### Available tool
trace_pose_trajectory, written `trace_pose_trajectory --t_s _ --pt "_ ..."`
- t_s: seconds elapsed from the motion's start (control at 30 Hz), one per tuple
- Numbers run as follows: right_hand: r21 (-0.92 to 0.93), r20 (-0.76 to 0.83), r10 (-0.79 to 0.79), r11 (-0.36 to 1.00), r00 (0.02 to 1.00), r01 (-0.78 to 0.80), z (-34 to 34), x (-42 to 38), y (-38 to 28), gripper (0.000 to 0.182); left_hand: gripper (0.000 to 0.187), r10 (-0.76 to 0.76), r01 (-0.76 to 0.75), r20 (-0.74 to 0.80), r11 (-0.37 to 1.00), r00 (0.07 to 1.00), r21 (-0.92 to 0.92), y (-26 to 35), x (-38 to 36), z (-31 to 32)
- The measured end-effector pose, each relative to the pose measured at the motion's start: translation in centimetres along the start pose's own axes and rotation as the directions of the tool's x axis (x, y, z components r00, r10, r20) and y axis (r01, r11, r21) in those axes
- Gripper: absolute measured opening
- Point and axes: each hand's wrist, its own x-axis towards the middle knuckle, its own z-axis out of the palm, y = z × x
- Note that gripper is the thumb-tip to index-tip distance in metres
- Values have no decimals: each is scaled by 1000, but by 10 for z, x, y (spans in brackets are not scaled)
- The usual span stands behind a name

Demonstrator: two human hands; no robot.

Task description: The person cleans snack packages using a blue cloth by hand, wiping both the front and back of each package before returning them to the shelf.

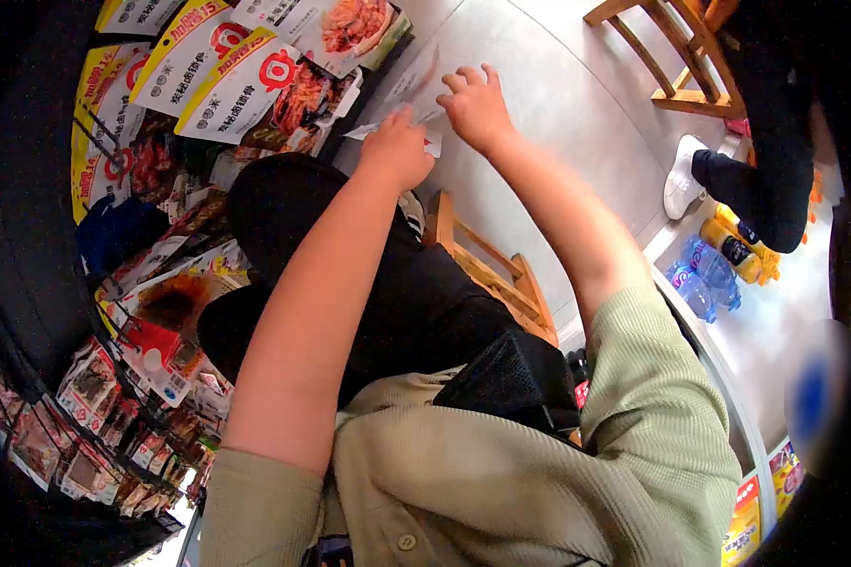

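Note:
My left hand [397, 153] is in the upper middle of the view, with its fingers closed on a thin white packet or card [432, 144]. Most of that item is hidden behind the hand; a white edge shows on either side, with a small reddish mark. To its right, my right hand [476, 106] is raised over the floor, fingers apart and slightly curled, holding nothing. Just left of my left hand hang white and yellow printed food packets [246, 94] with pictures of meat.
A rack [95, 444] with many packaged snacks lines the left side. Below my hands is a wooden stool [501, 279]. At right are another wooden stool [671, 57], a person's white shoe [681, 178], clear water bottles [704, 279] and yellow drink bottles [739, 244]. Grey tiles [577, 123] cover the floor.

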Motion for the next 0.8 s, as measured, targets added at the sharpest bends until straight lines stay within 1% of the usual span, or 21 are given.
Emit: trace_pose_trajectory --t_s 0.07,0.1,0.17,0.2,0.23,0.27,0.3,0.33,0.37,0.4,0.43,0.47,0.5,0.57,0.6,0.63,0.67,0.7,0.73,0.77,0.8 --pt "30 -96 30 999 995 -27 -13 -9 -7 13 38 37 -37 -49 999 998 -5 -2 -2 1" --pt "25 -99 23 999 995 -21 -19 -13 -9 13 38 34 -35 -57 999 998 -8 -2 -2 -2" --pt "155 -262 114 985 958 -75 -35 -21 -12 14 30 49 -47 10 990 999 -134 2 -5 -16" --pt "188 -298 141 978 944 -86 -45 -25 -14 12 30 49 -49 -2 990 999 -136 4 -7 -21" --pt "181 -306 132 980 943 -78 -55 -29 -16 12 25 77 -95 -110 981 991 -166 3 -9 -26" --pt "232 -305 197 964 932 -129 -64 -33 -17 12 20 101 -144 -219 971 971 -190 3 -12 -30" --pt "282 -302 262 943 917 -177 -75 -35 -19 14 20 100 -145 -232 971 967 -188 3 -15 -34" --pt "278 -356 268 945 895 -173 -89 -36 -21 9 18 129 -218 -356 950 926 -223 3 -19 -39" --pt "273 -367 260 948 893 -164 -98 -37 -22 9 15 150 -294 -474 923 868 -247 4 -25 -43" --pt "462 -321 366 866 874 -193 -106 -38 -23 9 15 148 -296 -486 924 861 -242 6 -31 -47" --pt "631 -256 454 747 854 -209 -114 -37 -25 9 15 16 -217 -479 904 878 -368 11 -40 -53" --pt "633 -321 424 761 847 -141 -124 -35 -28 9 17 -115 -141 -457 862 882 -487 15 -49 -59" --pt "629 -337 410 768 847 -121 -136 -33 -31 9 17 -121 -144 -476 864 871 -483 18 -57 -61" --pt "575 -382 300 818 874 -30 -160 -30 -40 9 22 -283 -187 -525 717 802 -672 19 -72 -64" --pt "568 -400 284 823 872 -7 -173 -29 -45 9 28 -271 -259 -534 646 801 -718 16 -78 -63" --pt "599 -402 279 800 872 20 -186 -28 -50 10 28 -278 -272 -555 650 784 -710 18 -91 -69" --pt "628 -408 272 776 872 52 -199 -25 -56 11 31 -313 -300 -572 613 758 -731 22 -108 -78" --pt "618 -431 249 782 867 83 -212 -23 -63 11 36 -348 -329 -588 575 730 -749 24 -121 -84" --pt "622 -456 228 773 860 126 -225 -22 -71 13 40 -321 -377 -661 621 679 -688 16 -125 -78" --pt "626 -479 207 762 853 167 -237 -21 -79 14 40 -328 -388 -680 627 655 -676 13 -136 -80" --pt "593 -503 160 779 849 205 -247 -20 -86 16 35 -358 -385 -621 545 697 -745 12 -148 -81"
